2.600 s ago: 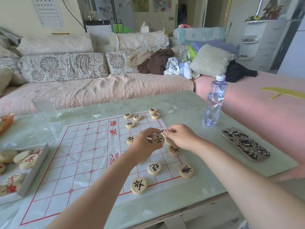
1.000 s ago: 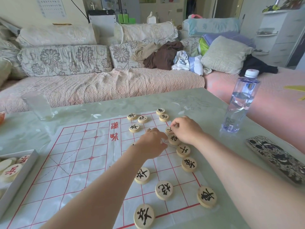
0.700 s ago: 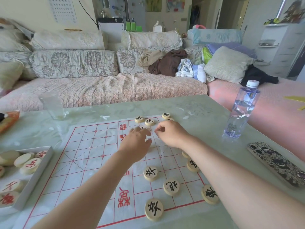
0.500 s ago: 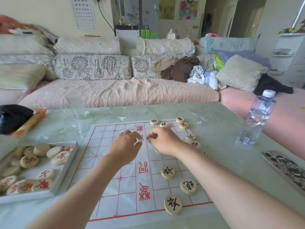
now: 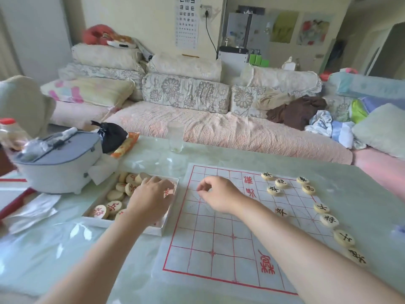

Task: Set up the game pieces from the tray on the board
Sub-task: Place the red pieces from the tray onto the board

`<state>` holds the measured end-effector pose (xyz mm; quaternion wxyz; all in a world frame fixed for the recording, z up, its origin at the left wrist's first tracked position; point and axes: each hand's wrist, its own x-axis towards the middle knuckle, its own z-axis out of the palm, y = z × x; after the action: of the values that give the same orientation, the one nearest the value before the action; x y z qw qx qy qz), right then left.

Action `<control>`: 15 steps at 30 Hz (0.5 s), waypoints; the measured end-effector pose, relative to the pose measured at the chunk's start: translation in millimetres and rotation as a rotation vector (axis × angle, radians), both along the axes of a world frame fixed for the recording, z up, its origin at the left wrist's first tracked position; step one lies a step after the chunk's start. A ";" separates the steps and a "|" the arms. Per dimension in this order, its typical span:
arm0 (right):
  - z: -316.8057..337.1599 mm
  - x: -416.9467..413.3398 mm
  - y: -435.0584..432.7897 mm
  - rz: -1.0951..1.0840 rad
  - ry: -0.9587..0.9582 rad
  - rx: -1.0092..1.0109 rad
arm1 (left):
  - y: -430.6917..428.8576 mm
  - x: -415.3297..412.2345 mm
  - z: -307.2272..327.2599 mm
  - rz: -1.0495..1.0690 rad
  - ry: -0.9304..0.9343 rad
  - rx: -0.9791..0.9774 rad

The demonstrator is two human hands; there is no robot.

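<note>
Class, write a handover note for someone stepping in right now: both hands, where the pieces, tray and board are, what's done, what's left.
Left hand reaches into the tray, onto the red-marked pieces; its grip is hidden.
Right hand hovers over the board, loosely curled, empty.
Done: black-marked pieces stand on the board's right side.
To do: no red pieces on the board yet; move them from the tray.

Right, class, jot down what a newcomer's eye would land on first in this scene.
The red-lined board on the green table, with black-lettered pieces along its right side. Then the left hand reaching into the white tray of red-lettered pieces beside the board, right hand hovering above the grid.
</note>
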<state>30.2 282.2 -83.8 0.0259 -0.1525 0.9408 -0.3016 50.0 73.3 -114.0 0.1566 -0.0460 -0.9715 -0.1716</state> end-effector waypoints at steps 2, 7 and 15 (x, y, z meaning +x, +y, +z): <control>0.2 -6.0 -23.0 0.028 0.005 0.029 | -17.0 1.5 -0.3 0.015 0.004 -0.014; -5.1 -23.0 -75.6 0.073 -0.002 0.128 | -55.4 2.3 -7.5 0.049 -0.106 -0.116; -28.4 -54.4 -135.0 0.084 0.122 0.441 | -84.7 -2.1 -21.5 0.022 -0.334 -0.100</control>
<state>-24.2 147.2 -112.1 0.0144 -0.2002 0.9766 -0.0775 47.9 -11.4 -135.5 -0.0077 -0.0139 -0.9918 -0.1265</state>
